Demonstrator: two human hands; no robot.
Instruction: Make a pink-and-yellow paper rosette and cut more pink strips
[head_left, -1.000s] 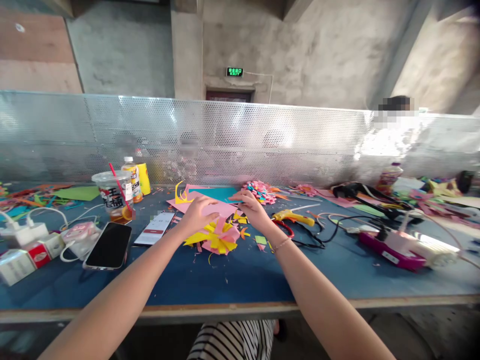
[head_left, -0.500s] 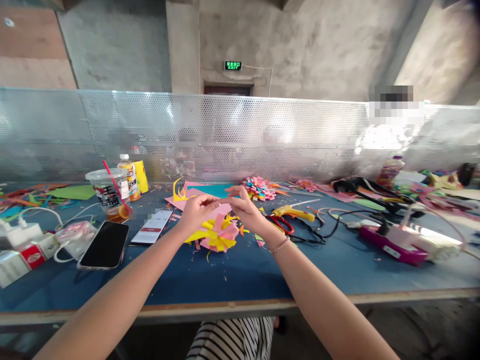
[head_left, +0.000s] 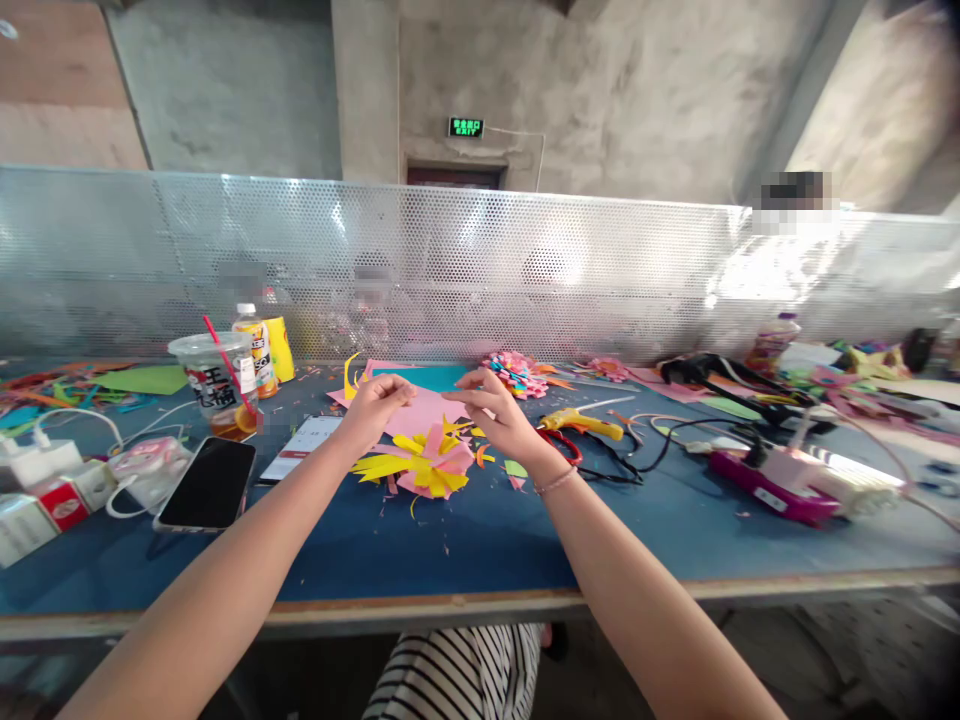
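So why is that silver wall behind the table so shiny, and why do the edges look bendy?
In the head view, light glares off the perforated metal screen in bright patches; the wide lens bows the table edge, and the corners go dark and blurry.

A green sign (head_left: pixel 466 127) above the door reads, as far as legible, "EXIT".

The pink sheet (head_left: pixel 424 411) is partly covered by the left hand (head_left: pixel 373 405) and right hand (head_left: pixel 501 420), so the grip is perhaps a pinch. The cup (head_left: pixel 214 385) label is unreadable. The bench (head_left: pixel 465 545) runs past both side edges.
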